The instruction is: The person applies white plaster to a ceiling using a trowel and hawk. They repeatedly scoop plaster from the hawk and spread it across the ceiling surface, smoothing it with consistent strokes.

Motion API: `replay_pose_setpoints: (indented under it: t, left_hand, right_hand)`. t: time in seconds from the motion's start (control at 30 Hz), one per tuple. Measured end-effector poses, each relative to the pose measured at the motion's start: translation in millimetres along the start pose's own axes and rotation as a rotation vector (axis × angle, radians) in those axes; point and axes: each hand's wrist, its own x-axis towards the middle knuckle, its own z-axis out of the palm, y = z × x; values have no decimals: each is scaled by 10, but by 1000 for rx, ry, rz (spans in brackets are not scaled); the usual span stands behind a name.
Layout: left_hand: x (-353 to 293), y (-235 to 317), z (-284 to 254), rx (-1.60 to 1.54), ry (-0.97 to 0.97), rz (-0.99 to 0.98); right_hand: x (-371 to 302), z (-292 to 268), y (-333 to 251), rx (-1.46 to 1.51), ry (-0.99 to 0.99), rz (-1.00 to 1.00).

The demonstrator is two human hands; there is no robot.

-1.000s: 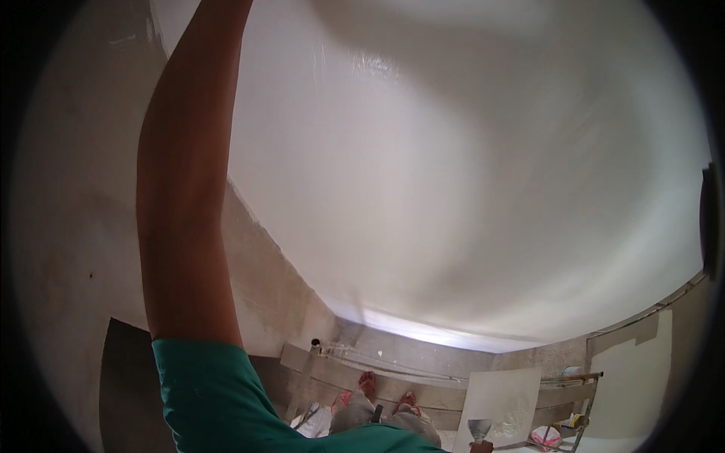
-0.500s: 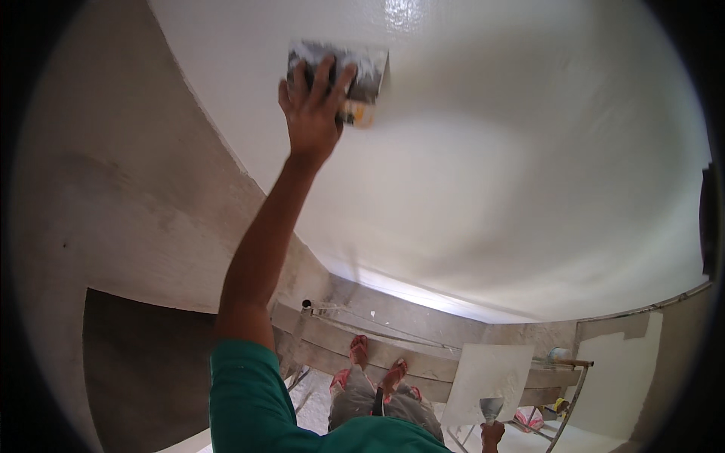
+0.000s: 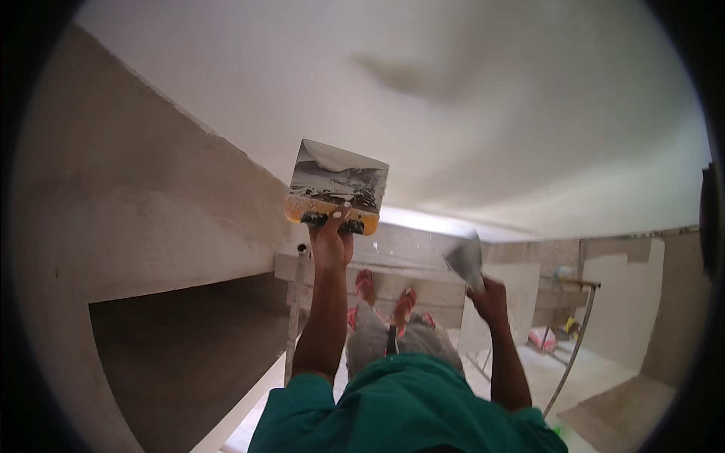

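My left hand [image 3: 331, 245] is wrapped round the yellow and black handle of a wide putty knife [image 3: 340, 177]. Its broad metal blade points up and carries a pale layer of putty along the far edge, with dark smears below. To the right, my right hand [image 3: 491, 300] grips a smaller putty knife [image 3: 465, 260], its grey blade tilted up and leftward and slightly blurred. Both blades appear apart from the white coated surface [image 3: 529, 113] that spreads above and ahead. A darker smudge marks that surface.
My feet in red sandals [image 3: 405, 302] stand on a plank platform [image 3: 427, 287]. A metal pole [image 3: 298, 302] rises at its left, and a bent metal frame [image 3: 578, 347] stands right. A pale board [image 3: 521, 283] is beside it. A dark recess [image 3: 196, 355] opens below the bare left wall [image 3: 174, 196].
My left hand has come down from the white surface with the wide putty knife, whose blade now shows putty. My right hand has risen with the smaller knife from low at the right.
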Motion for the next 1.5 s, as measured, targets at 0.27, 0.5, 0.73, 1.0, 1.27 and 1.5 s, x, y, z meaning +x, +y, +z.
replay_pose_setpoints:
  t: [0.27,0.5,0.73,1.0,1.27,1.5]
  left_hand:
    - [-630,-117,57,-12,-45,-124]
    - [-753,145,-46,1006,-549,75]
    - [-795,675,64,1488,-813,477]
    - [75,2808,2072,1625,-476,1414]
    - [252,4912,5072,1528,38,2090]
    - [490,5101,5552,1532,87,2006]
  right_hand:
    - [597,-208,-1180,99,-184,-282]
    - [468,-294,-1233,4,-220,-299]
    - [-146,-629,-1330,-53,-220,-353]
    - [-965,-949,-957,190,-32,-154]
    - [-1879,-830,-605,472,64,198]
    - [-1582,-591,-499,508,133,249]
